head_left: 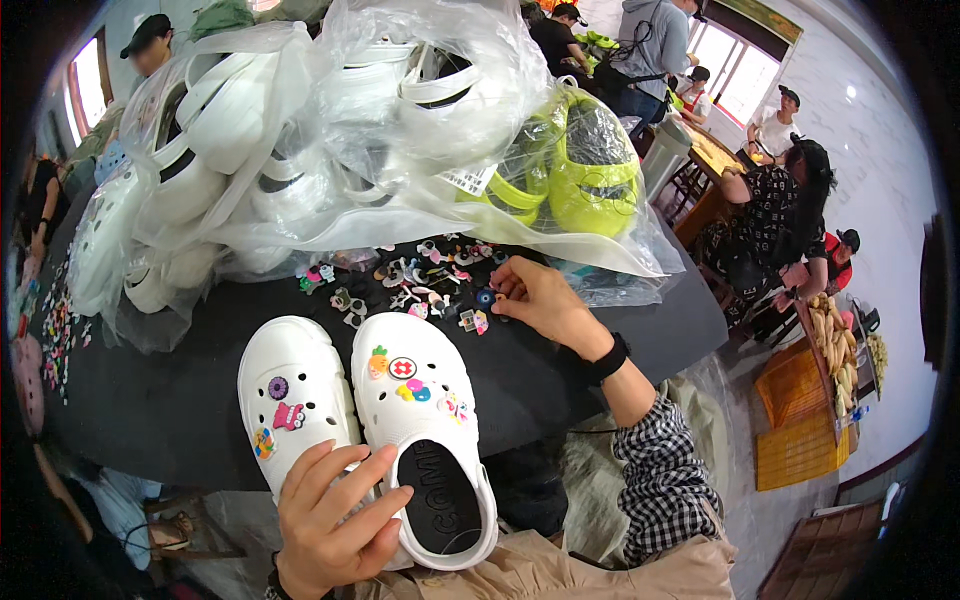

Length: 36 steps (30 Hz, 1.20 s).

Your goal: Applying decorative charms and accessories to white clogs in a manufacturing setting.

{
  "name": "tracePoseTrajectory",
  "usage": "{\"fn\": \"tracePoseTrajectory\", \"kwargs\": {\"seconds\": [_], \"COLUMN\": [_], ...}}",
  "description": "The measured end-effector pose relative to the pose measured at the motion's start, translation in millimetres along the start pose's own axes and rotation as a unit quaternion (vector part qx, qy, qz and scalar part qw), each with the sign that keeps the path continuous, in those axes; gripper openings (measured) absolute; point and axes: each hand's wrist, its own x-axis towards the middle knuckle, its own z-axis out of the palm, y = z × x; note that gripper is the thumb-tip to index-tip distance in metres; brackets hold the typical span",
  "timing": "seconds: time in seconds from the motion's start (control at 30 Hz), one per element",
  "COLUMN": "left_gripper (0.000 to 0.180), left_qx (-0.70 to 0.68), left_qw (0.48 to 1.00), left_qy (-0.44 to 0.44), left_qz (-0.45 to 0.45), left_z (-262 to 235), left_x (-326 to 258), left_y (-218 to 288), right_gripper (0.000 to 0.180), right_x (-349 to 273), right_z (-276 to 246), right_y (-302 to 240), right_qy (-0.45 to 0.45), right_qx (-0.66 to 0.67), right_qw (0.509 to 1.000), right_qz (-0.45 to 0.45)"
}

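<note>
White clogs [385,425] at lower centre, loose charms [432,276] on the dark tabletop [190,400]
The left hand [335,515] lies over the clogs, fingers spread; the right hand [545,303], mid-frame, curls its fingers at the charms (cannot tell if gripping one)

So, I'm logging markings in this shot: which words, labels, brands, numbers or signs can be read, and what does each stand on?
Black insole of the white clog on the right: large letters, not copied here.
White label by the lime-green clogs: print too small to read.
Black patterned shirt: marks too small.
</note>
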Motion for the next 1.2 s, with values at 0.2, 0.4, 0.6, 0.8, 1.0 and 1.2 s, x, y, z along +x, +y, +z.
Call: {"fn": "tracePoseTrajectory", "kwargs": {"seconds": [0.2,0.4,0.6,0.8,1.0,1.2], "left_gripper": [0.028,0.025,0.022,0.026,0.021,0.021], "left_qx": [0.014,0.033,0.043,0.004,0.004,0.007], "left_qw": [1.0,0.999,0.999,1.0,1.0,1.0], "left_qy": [-0.003,-0.019,-0.017,0.008,0.019,0.021], "left_qz": [0.016,-0.018,-0.015,0.009,0.006,0.019], "left_z": [-1,-4,-8,-1,-3,-3], "left_x": [-1,0,5,2,1,6], "left_y": [1,2,3,-1,1,0], "right_gripper": [0.02,0.012,0.009,0.009,0.011,0.018], "right_x": [4,7,6,2,6,15], "right_z": [1,4,2,0,1,-13], "right_y": [-3,3,-4,-4,-12,-3], "right_qy": [0.02,0.017,0.011,0.0,-0.008,-0.017], "right_qx": [0.081,0.18,0.171,0.098,0.135,0.101], "right_qw": [0.996,0.983,0.985,0.995,0.99,0.995], "right_qz": [0.009,0.036,0.003,-0.012,0.047,-0.007]}}
